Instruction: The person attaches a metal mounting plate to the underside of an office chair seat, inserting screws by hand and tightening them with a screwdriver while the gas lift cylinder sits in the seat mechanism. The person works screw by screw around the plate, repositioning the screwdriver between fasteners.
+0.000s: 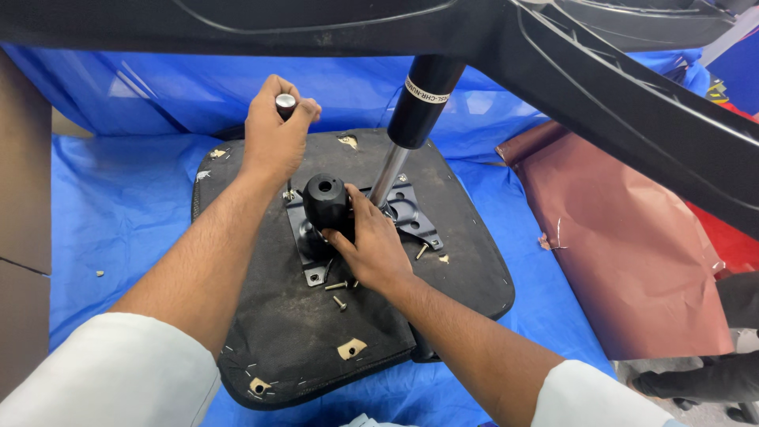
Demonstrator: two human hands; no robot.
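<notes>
Leftmost, a brown cardboard panel [24,213] stands along the edge of the view, and beside it a blue tarp [118,198] covers the ground, with one small loose bit lying on it near the panel. Next comes the upturned black chair seat [277,340], its fabric underside facing up, stapled at the corners and dusty. Over the seat's far left part the left hand [273,134] is raised, its fingers clenched in a fist around a slim tool handle [285,103] whose shiny metal cap shows at the top of the fist; the shaft below is hidden behind the hand, so where its tip sits cannot be told. Just to the right, at the middle of the seat, lies the black metal mounting plate [415,213], and from it a black round knob [326,199] sticks up. The right hand [371,249] rests on the plate with its fingers grasping the knob's right side and base. Several loose screws [338,294] lie on the fabric just in front of that hand and beside the plate. Behind the right hand the gas lift cylinder [415,103] rises from the plate, silver below and black above, into the black star-shaped chair base [632,103] that spans the top of the view. Farther right a sheet of maroon paper [632,237] lies crumpled on the tarp.
</notes>
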